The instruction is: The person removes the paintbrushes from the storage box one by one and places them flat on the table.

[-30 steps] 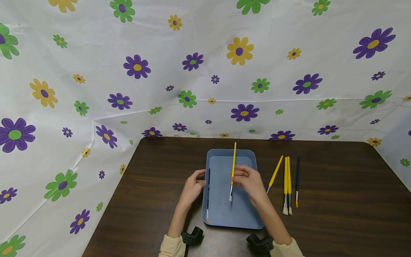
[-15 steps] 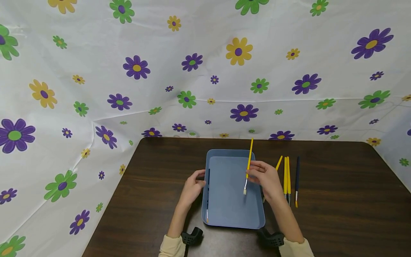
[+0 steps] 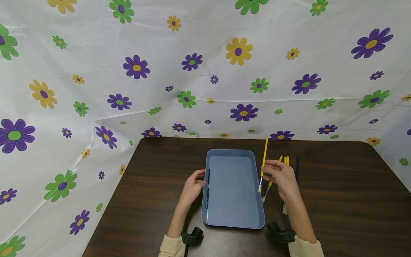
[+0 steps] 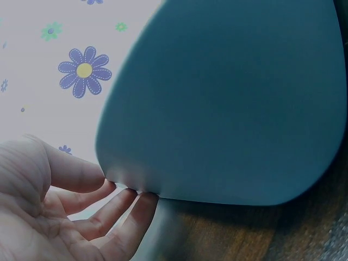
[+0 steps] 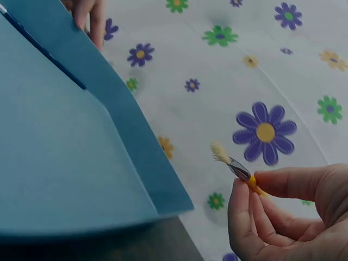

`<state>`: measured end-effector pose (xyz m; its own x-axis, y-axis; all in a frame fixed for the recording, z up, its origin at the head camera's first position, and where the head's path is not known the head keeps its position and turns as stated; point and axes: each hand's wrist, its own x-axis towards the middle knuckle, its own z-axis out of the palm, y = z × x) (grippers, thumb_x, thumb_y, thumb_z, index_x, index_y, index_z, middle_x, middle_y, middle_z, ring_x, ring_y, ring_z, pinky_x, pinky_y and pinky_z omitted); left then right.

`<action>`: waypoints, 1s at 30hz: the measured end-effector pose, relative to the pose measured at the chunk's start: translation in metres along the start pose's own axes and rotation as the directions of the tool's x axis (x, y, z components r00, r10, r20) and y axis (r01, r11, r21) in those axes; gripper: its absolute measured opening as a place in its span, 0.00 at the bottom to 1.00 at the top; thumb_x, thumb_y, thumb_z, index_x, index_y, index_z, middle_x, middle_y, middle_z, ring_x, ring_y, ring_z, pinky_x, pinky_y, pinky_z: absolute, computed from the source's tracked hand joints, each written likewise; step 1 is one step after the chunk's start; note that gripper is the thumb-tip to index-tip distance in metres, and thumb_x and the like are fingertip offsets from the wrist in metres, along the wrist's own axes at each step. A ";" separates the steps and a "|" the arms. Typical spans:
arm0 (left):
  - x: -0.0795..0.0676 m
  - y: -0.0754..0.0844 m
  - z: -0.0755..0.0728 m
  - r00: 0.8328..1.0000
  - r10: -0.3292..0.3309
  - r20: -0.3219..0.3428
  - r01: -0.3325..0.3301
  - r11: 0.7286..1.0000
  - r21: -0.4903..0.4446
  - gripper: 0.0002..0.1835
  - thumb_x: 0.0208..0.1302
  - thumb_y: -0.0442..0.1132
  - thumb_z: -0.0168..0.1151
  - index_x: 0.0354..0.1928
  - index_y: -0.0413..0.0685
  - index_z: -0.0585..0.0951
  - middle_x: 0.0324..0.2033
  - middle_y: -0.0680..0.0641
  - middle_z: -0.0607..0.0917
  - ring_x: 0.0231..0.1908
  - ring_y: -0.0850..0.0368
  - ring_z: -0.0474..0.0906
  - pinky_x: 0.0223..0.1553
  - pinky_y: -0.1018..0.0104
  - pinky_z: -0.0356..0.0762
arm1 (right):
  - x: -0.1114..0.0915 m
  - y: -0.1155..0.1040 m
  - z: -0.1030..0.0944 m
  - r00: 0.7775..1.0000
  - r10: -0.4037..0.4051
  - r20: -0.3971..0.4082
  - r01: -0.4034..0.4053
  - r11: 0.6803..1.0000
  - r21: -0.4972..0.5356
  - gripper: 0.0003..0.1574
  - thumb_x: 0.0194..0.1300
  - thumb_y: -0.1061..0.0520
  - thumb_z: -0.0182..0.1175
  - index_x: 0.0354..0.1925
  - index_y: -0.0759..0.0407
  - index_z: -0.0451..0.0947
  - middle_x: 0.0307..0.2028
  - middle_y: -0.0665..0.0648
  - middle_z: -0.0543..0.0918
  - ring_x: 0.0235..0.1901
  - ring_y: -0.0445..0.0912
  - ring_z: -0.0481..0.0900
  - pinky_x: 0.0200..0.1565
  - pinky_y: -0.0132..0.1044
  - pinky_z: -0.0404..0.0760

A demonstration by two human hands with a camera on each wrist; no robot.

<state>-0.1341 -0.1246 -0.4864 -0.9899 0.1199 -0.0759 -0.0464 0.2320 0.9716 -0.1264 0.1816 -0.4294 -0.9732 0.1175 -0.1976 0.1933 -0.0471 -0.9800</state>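
My right hand (image 3: 283,180) pinches a yellow-handled paintbrush (image 3: 264,154) between thumb and fingers, just past the right rim of the blue-grey tray (image 3: 236,192). The handle points up and away; in the right wrist view its pale bristles (image 5: 218,152) point up and left. My left hand (image 3: 192,191) touches the tray's left side with its fingertips. Inside the tray, along its left wall, lies a thin dark paintbrush (image 3: 208,196). Under and beside my right hand are more yellow paintbrushes (image 3: 267,192), partly covered, and a dark blue one (image 3: 298,169).
The brown table (image 3: 154,171) carries the tray and the paintbrushes. A white sheet with printed flowers (image 3: 208,43) hangs behind the table and at its sides. Black wrist devices (image 3: 192,236) are on both wrists.
My right hand has carried the yellow paintbrush rightward, from above the middle of the tray to beyond its right rim. My left hand has stayed at the tray's left side.
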 end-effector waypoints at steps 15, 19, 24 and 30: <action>-0.018 0.039 -0.001 1.000 0.006 0.009 -0.006 1.000 -0.004 0.23 0.69 0.23 0.52 0.65 0.24 0.72 0.57 0.25 0.77 0.50 0.32 0.81 0.43 0.47 0.83 | 0.002 0.002 -0.033 0.999 0.017 0.039 -0.014 0.997 -0.077 0.35 0.75 0.67 0.57 0.71 0.83 0.57 0.34 0.43 0.85 0.32 0.36 0.86 0.38 0.31 0.85; -0.008 0.021 0.001 1.000 -0.016 0.001 0.016 1.000 0.008 0.24 0.69 0.23 0.52 0.66 0.25 0.73 0.58 0.26 0.78 0.50 0.32 0.81 0.43 0.47 0.83 | 0.003 0.004 -0.044 0.998 0.014 0.060 -0.006 0.992 -0.129 0.36 0.75 0.66 0.58 0.71 0.84 0.56 0.37 0.46 0.85 0.35 0.36 0.86 0.40 0.32 0.85; 0.001 0.003 0.000 1.000 -0.015 0.006 0.015 1.000 0.006 0.24 0.70 0.26 0.53 0.67 0.28 0.73 0.59 0.28 0.78 0.50 0.35 0.81 0.44 0.47 0.82 | 0.001 0.008 -0.060 0.999 0.013 0.045 -0.002 0.972 -0.235 0.35 0.75 0.66 0.57 0.70 0.85 0.56 0.38 0.49 0.84 0.34 0.36 0.86 0.41 0.34 0.85; 0.001 0.000 -0.001 1.000 -0.007 0.005 0.007 1.000 0.011 0.24 0.69 0.28 0.56 0.67 0.32 0.75 0.60 0.31 0.79 0.51 0.39 0.82 0.43 0.50 0.81 | 0.001 0.012 -0.076 0.999 0.035 0.031 -0.025 0.961 -0.276 0.34 0.76 0.66 0.55 0.69 0.86 0.57 0.39 0.52 0.86 0.34 0.37 0.86 0.42 0.35 0.86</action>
<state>-0.1356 -0.1256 -0.4865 -0.9889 0.1226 -0.0838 -0.0518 0.2436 0.9685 -0.1153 0.2563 -0.4428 -0.9694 0.0846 -0.2306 0.2441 0.2253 -0.9432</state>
